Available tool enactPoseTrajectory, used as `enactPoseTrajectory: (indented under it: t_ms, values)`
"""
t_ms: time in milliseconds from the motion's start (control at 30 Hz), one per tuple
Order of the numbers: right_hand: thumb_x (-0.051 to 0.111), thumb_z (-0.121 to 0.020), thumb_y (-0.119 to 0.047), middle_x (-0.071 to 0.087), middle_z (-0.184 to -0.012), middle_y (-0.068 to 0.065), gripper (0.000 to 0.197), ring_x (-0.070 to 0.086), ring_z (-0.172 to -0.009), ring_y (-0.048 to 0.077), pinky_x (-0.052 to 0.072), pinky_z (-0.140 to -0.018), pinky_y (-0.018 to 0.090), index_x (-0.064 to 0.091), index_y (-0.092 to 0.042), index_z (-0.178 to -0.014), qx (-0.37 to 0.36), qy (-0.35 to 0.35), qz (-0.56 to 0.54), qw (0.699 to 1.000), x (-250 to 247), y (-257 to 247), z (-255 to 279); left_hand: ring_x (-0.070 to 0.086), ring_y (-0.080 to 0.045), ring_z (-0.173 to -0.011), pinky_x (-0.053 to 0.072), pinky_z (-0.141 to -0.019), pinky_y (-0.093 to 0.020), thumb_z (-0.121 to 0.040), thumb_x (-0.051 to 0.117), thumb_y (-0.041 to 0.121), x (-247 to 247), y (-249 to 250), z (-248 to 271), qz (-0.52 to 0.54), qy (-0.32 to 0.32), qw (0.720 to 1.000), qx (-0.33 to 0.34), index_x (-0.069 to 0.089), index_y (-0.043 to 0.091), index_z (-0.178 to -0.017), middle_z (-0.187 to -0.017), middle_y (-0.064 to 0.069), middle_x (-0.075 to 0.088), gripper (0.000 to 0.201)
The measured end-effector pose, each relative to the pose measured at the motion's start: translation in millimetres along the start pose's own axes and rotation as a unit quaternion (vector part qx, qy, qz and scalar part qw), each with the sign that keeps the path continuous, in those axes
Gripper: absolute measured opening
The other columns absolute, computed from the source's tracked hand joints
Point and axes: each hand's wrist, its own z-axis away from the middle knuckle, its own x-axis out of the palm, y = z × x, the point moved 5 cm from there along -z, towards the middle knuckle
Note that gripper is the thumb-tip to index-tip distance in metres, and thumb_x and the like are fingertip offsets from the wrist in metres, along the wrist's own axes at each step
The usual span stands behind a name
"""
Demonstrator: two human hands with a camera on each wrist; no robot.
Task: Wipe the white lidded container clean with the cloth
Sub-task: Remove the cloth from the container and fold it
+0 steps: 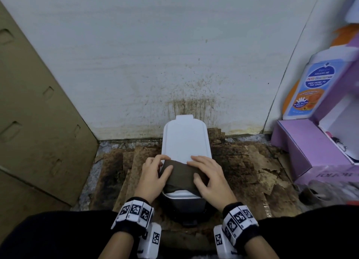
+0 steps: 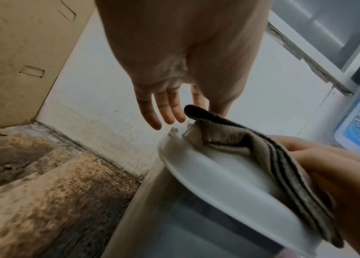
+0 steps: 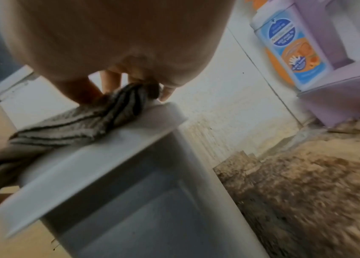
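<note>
Head view: container (image 1: 186,140) stands on the floor by the wall; both hands' grip lies spread flat on the cloth (image 1: 181,176) atop its lid. Probably light, slick plastic; brace the sides.

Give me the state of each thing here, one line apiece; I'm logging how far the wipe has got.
white lidded container: upright, lid shut, near end under the cloth.
cloth: folded, lying flat on the lid.
left hand: resting on the cloth's left side, fingers loosely bent at its far corner.
right hand: fingers spread, pressing the cloth down.
wash bottle: upright, cap closed.
purple box: open-fronted.
</note>
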Motion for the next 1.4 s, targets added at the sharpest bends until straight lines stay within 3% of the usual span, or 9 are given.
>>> enactPoseTrajectory:
  t_ms: [200,400,500,600,800,967,1133,1267,1400]
  values:
    - [0.059,-0.097,-0.04,0.047,-0.127,-0.013,0.032,0.033,-0.128,0.005,0.036,-0.111,0.041,0.061,-0.033,-0.129,0.115,0.113,0.002,0.987,-11,25,17,0.051,-0.015,-0.103,0.042,-0.089,-0.028,-0.098,0.058,0.026,-1,0,2,-0.013,0.006,1.0,0.003,0.056,0.027,-0.102,-0.103,0.006,0.049,0.005]
    - [0.065,-0.092,-0.042,0.05,-0.111,-0.014,0.009,0.041,-0.113,0.01,0.037,-0.099,0.035,0.062,-0.036,-0.098,0.1,0.112,0.028,0.988,-21,23,13,0.048,-0.013,-0.095,0.036,-0.079,-0.027,-0.101,0.051,0.018,-1,14,7,-0.016,0.028,0.998,0.055,0.049,0.024,-0.096,-0.096,0.005,0.051,0.008]
    - [0.062,-0.097,-0.034,0.056,-0.105,-0.018,0.006,0.047,-0.109,0.007,0.041,-0.092,0.032,0.057,-0.039,-0.097,0.107,0.098,-0.046,0.988,-20,19,12,0.054,-0.013,-0.087,0.04,-0.071,-0.03,-0.102,0.048,0.022,-5,23,8,0.002,0.034,0.998,0.059,0.046,0.026,-0.098,-0.091,0.007,0.055,0.006]
    - [0.058,-0.1,-0.03,0.06,-0.1,-0.014,0.008,0.056,-0.105,0.01,0.047,-0.085,0.028,0.056,-0.037,-0.098,0.123,0.093,-0.126,0.98,-22,14,12,0.057,-0.006,-0.078,0.039,-0.062,-0.021,-0.104,0.045,0.023,-7,36,11,0.04,0.036,0.997,0.06,0.045,0.023,-0.103,-0.088,0.004,0.058,0.002]
    - [0.056,-0.102,-0.022,0.064,-0.09,-0.009,0.006,0.063,-0.087,0.002,0.047,-0.07,0.014,0.055,-0.027,-0.105,0.09,0.131,-0.147,0.976,-55,-6,4,0.059,-0.006,-0.081,0.043,-0.066,-0.017,-0.104,0.045,0.016,-10,72,10,0.099,0.072,0.989,0.085,0.044,0.015,-0.105,-0.087,-0.001,0.06,0.001]
    - [0.051,-0.104,-0.034,0.062,-0.078,0.001,0.004,0.063,-0.069,0.016,0.049,-0.06,0.04,0.05,-0.029,-0.104,0.054,0.114,-0.077,0.989,-115,-18,-9,0.059,-0.011,-0.077,0.042,-0.061,-0.021,-0.105,0.044,0.019,-4,123,-4,0.15,0.093,0.976,0.125,0.043,0.024,-0.104,-0.086,0.0,0.059,0.006]
    - [0.051,-0.103,-0.039,0.06,-0.073,0.009,0.012,0.059,-0.064,0.022,0.045,-0.061,0.049,0.049,-0.027,-0.105,0.047,0.105,0.018,0.993,-211,-26,-1,0.061,-0.008,-0.072,0.042,-0.056,-0.019,-0.105,0.044,0.023,21,194,-22,0.188,0.039,0.964,0.182,0.043,0.024,-0.106,-0.086,0.005,0.064,0.002]
    - [0.051,-0.101,-0.043,0.064,-0.072,-0.002,0.017,0.058,-0.063,0.013,0.045,-0.059,0.035,0.052,-0.027,-0.105,0.086,0.099,0.056,0.99,-294,-23,29,0.059,-0.008,-0.075,0.042,-0.061,-0.023,-0.105,0.044,0.025,61,261,-32,0.182,-0.007,0.95,0.254,0.042,0.023,-0.108,-0.088,0.004,0.062,0.003]
    - [0.053,-0.101,-0.035,0.049,-0.057,-0.01,0.01,0.039,-0.053,0.004,0.03,-0.05,0.02,0.053,-0.025,-0.1,0.112,0.138,0.054,0.983,-365,2,68,0.058,-0.008,-0.073,0.039,-0.059,-0.026,-0.106,0.041,0.024,115,329,-38,0.166,-0.088,0.922,0.339,0.039,0.019,-0.108,-0.082,0.005,0.057,0.006]
